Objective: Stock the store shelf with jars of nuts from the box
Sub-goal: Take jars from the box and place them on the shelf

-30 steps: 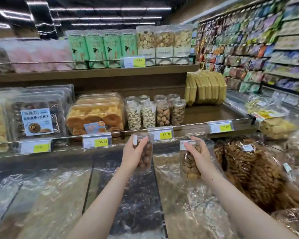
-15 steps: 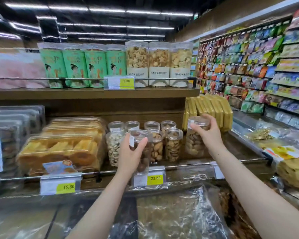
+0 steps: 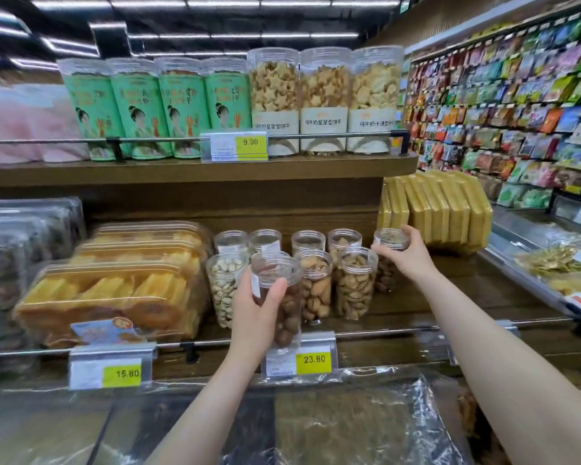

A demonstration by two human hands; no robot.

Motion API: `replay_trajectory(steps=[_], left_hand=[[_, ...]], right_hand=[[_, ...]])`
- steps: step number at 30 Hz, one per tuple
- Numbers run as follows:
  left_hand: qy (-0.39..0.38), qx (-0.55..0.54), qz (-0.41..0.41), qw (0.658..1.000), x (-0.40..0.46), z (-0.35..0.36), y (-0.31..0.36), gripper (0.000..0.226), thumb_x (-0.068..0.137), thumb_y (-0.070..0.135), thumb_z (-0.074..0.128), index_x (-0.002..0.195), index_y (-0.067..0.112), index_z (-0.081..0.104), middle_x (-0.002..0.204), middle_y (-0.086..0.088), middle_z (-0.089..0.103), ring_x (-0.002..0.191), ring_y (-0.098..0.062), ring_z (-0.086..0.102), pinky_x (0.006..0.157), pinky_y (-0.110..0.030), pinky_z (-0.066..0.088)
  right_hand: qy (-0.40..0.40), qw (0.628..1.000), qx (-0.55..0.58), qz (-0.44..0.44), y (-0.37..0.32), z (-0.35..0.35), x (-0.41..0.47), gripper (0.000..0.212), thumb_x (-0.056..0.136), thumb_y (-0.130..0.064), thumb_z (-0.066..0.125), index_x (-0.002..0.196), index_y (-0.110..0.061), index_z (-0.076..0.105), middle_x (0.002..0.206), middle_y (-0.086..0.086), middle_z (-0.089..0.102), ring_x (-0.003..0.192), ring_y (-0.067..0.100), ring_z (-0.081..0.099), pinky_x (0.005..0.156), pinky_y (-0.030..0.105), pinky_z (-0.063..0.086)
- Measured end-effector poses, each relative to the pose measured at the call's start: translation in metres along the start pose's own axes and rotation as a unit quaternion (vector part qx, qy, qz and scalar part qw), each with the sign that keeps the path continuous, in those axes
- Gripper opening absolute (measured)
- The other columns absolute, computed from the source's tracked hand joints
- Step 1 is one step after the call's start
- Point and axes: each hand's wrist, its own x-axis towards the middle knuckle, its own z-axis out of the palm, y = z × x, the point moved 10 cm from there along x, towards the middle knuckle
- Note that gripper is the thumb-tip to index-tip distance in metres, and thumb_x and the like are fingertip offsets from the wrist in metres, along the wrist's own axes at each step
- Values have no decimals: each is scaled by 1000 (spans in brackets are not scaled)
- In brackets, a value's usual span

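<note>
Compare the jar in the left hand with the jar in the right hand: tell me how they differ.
The left hand holds its jar in front of the shelf rail, off the shelf; the right hand has its jar over the shelf, at the right end of the jar row.
The left jar holds round dark-brown nuts; the right jar's nuts look paler and irregular.
The left jar is gripped round its body, the right by its lid.
Both are clear, lidded cylinders.

Wooden shelf (image 3: 433, 293), nut jars (image 3: 354, 283), pastry trays (image 3: 114, 297), yellow packs (image 3: 450, 213)
</note>
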Motion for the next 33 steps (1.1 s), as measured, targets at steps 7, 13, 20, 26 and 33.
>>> replay_trajectory(steps=[7,13,20,26,33], left_hand=[[-6,-120,-179,976,-13,11,-25,70,74,78,35,96,20,68,97,-10,69,96,-36,63,88,-51,49],[-21,-189,-185,964,-61,37,13,84,79,83,26,126,21,58,127,-4,62,121,-18,55,108,-46,39],[-74,-197,-180,961,-75,46,48,56,100,47,12,148,20,24,151,-4,31,134,-17,36,106,-29,32],[-178,-176,-170,953,-65,79,65,60,99,47,2,145,20,29,144,-8,41,127,-16,46,97,-17,38],[-174,230,51,956,10,87,57,42,98,46,32,123,21,53,125,-2,55,119,-15,47,106,-29,33]], right_hand=[[118,982,-8,-147,-72,-33,-108,48,88,-32,60,131,-16,46,129,1,49,122,15,43,97,27,36],[-64,984,-13,-167,-97,51,-217,44,99,-38,31,142,-29,28,147,-8,30,136,4,21,113,26,15],[-162,973,131,-102,-117,50,-260,51,95,-35,47,141,-29,26,152,13,25,143,32,19,115,36,26],[-92,983,89,-134,-103,20,-221,49,90,-29,58,134,-23,36,123,-8,52,117,9,50,99,23,39],[-6,991,30,-134,-82,-16,-148,60,85,-36,62,137,-20,36,130,0,54,120,14,51,99,27,41]])
